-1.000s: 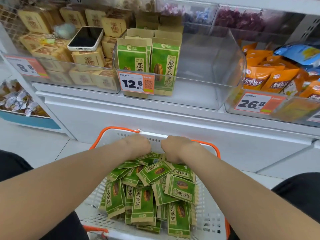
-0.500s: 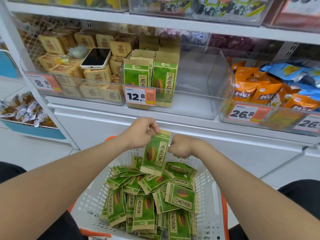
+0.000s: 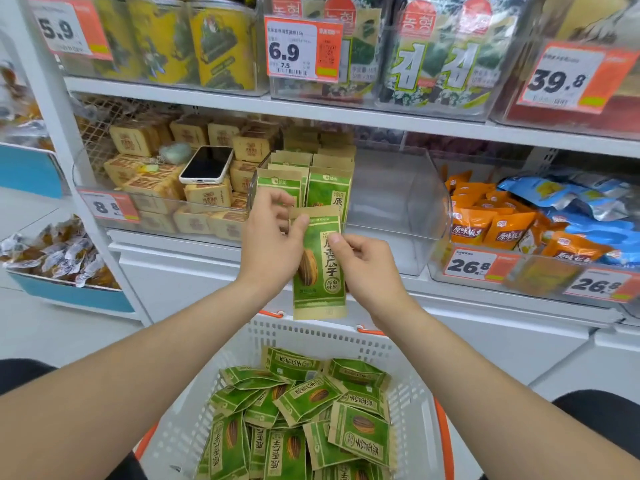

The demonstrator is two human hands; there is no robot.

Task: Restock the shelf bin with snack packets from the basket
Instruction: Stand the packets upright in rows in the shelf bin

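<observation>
green packet upright, pinched by left hand and right hand, in front of clear bin, above basket. judgement: slot it vertical beside the 2 standing rows, label forward.

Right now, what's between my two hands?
One green packet, upright, pinched by the left hand at its top and the right hand at its right edge; head view shows it.
</observation>
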